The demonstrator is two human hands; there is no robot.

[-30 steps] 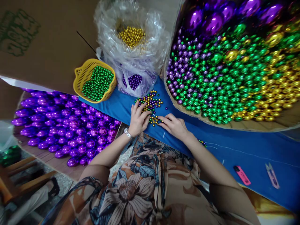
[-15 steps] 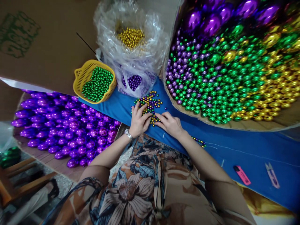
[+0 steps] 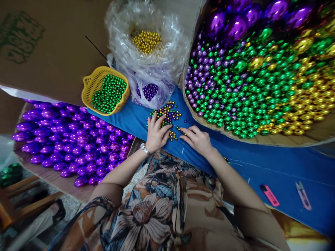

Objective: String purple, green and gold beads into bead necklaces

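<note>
On the blue cloth (image 3: 261, 167) lies a loose pile of small gold, green and purple beads (image 3: 171, 113). My left hand (image 3: 157, 134) rests at the pile's near side, its fingers spread over the beads. My right hand (image 3: 197, 140) pinches a thin needle strung with a few beads (image 3: 180, 130), its bare tip pointing toward my left fingers. A few gold beads (image 3: 172, 136) lie between the hands. Past my right forearm, more strung beads (image 3: 226, 159) show, with white thread trailing right; the forearm partly hides them.
A yellow basket (image 3: 86, 91) holds green beads. Behind the pile stand plastic bags (image 3: 167, 52) of gold and purple beads. A cardboard box (image 3: 222, 130) of mixed beads is at right, large purple beads (image 3: 78, 139) at left. A pink lighter (image 3: 270, 196) and thread snips (image 3: 303, 197) lie right.
My right hand has drawn back to the right, away from my left hand, baring the needle with its beads. My left hand has shifted only slightly.
</note>
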